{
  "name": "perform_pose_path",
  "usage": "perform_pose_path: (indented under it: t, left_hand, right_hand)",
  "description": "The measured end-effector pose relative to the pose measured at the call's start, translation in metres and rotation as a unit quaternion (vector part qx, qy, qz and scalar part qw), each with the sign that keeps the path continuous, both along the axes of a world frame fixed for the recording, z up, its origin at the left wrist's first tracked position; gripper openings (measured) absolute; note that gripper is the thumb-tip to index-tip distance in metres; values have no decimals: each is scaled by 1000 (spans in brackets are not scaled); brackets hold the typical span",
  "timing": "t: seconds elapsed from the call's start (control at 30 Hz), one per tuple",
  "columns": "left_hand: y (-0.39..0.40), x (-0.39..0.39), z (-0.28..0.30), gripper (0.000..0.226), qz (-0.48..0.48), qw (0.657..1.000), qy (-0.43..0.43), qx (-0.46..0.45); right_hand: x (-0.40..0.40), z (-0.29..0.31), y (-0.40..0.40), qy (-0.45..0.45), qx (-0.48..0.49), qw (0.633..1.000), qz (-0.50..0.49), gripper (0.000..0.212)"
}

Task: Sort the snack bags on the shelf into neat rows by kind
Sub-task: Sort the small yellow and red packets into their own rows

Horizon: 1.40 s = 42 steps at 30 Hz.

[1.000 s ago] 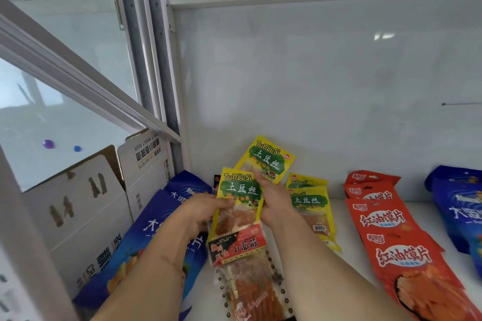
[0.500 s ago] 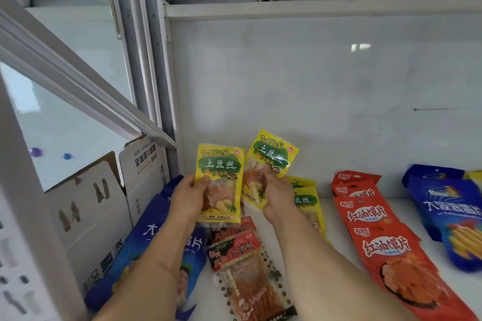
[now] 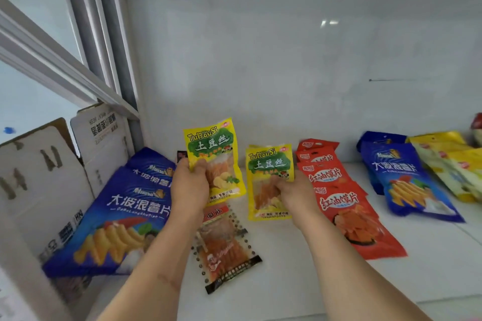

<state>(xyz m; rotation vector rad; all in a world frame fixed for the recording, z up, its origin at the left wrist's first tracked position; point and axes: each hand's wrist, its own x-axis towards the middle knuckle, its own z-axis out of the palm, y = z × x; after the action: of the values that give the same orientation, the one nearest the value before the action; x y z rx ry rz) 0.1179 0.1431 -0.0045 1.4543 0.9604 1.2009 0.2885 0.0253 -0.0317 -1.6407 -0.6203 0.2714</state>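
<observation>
Head view: left hand [image 3: 189, 186] grips a yellow TuDouSi bag [image 3: 212, 161] by its left edge, thumb on the front, fingers [image 3: 198, 168] curled round it, bag upright and lifted above the shelf [image 3: 300, 281]. Right hand [image 3: 294, 191] pinches a second TuDouSi bag [image 3: 270, 180] at its lower right, also upright; can't tell if its bottom edge touches the shelf. The two yellow bags are side by side with a gap between them, the left one higher.

Below the left-hand bag, a clear-and-red strip snack pack [image 3: 225, 245] lies flat on the shelf, running near to far, black band at the near end.

Right of the right hand: a row of red bags [image 3: 347, 206] overlapping near to far, flat on the shelf. Further right, blue wave-chip bags [image 3: 407, 180], then yellow bags [image 3: 451, 164] at the right edge, blurred.

Left side: two large blue chip bags [image 3: 117, 219] leaning stacked against a cardboard box [image 3: 47, 182] at the shelf's left end. A small dark packet corner [image 3: 181, 156] shows just behind the left hand; kind unreadable.

White back wall [image 3: 287, 60] behind everything, metal frame post [image 3: 114, 34] at far left.
</observation>
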Motion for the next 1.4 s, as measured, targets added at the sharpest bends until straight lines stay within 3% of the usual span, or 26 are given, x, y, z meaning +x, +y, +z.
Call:
perform_pose_path:
  t: [0.1,0.27,0.33,0.43,0.7,0.9,1.07,1.23,1.4]
  left_hand:
    - [-20,1,-13,14,-38,997,-12,-66]
    - [-65,1,-27,13,-118,967,-83,-209]
    - [-83,3,-32,16,-164,953,-97,-238]
    - [-101,8,-40,20,-192,944,-79,-258]
    - [-81,1,-38,20,-131,975,-23,-180]
    - [-75,6,-38,19,-87,987,60,-124]
    - [-90,28,-44,17,-77,981,167,-62]
    - [-98,48,-46,21,-70,976,201,-54]
    - [-106,63,-50,26,-60,971,232,-27]
  right_hand:
    - [4,-13,-6,-27,-54,998,-15,16]
    - [8,-22,-3,18,-120,993,-6,14]
    - [10,-25,-2,2,-136,991,3,28]
    - [9,-27,-6,-33,-123,992,-22,27]
    - [11,-30,0,-71,-115,990,-26,26]
    - [12,-30,5,-21,-89,995,-26,24]
    - [21,-24,-1,-6,-93,995,-43,37]
    - [25,-24,-8,-34,-87,996,-7,56]
    - [21,-25,-11,-51,-72,996,11,54]
